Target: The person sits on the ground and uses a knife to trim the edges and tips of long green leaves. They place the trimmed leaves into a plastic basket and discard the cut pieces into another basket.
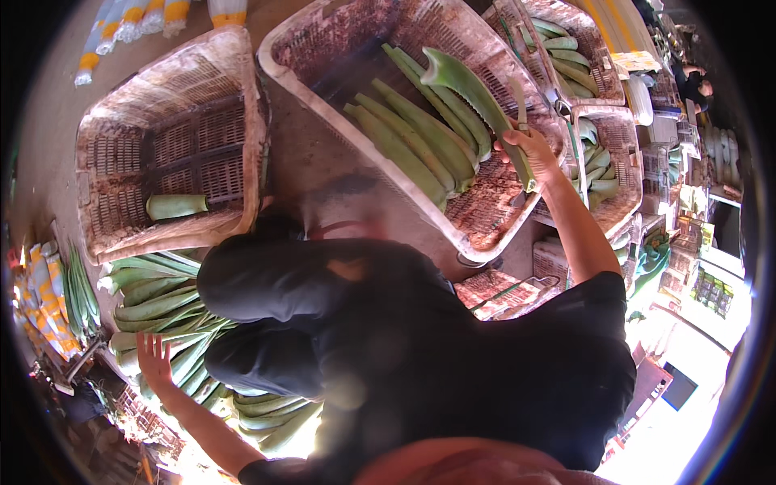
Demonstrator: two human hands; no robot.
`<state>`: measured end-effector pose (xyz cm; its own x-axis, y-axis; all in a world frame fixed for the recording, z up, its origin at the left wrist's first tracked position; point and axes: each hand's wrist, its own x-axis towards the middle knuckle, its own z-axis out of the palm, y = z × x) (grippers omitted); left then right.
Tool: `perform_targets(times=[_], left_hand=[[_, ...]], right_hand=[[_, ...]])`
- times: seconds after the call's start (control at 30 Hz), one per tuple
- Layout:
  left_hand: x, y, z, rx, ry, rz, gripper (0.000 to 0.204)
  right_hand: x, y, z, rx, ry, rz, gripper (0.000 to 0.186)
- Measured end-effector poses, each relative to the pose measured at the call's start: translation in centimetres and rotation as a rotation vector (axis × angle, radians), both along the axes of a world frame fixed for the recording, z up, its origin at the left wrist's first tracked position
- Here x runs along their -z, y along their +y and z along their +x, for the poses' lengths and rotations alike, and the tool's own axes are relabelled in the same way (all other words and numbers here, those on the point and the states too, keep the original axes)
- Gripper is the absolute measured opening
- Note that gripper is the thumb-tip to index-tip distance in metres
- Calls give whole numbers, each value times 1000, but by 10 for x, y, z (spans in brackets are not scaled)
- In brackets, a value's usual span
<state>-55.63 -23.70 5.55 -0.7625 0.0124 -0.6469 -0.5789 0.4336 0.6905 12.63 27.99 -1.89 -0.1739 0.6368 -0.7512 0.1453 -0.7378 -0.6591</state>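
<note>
My right hand [531,150] is shut on a long green aloe leaf [462,79], held over a large pink plastic crate [279,69]. A thin blade-like tool [518,101] also sticks up from that hand. Several more long leaves [412,141] lie in this crate. My left hand [152,361] is at the lower left with fingers spread and nothing in it, just above a pile of green leaves [158,303] on the ground. My knees and dark clothing [323,323] hide part of the pile.
A second pink crate [105,121] on the left holds one cut leaf piece [176,206]. Two more crates with leaves [594,77] [626,174] stand at the upper right. Packaged goods [44,303] lie at the far left, and shelves with boxes [703,267] at the right.
</note>
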Motion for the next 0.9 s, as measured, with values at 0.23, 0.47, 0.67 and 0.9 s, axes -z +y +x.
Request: perform_targets(times=[0.23,0.47,0.67,0.9], left_hand=[[-57,-75,9,-50,125,-560,67],[-58,-81,10,273,113,-917,70],[-34,-66,-21,479,158,-976,70],[-14,-36,-31,582,216,-957,74]], right_hand=[[52,9,28,83,-137,-91,37],[56,11,35,199,-98,-149,26],[54,-44,46,460,-108,-265,22],[63,-100,37,793,-371,-341,37]])
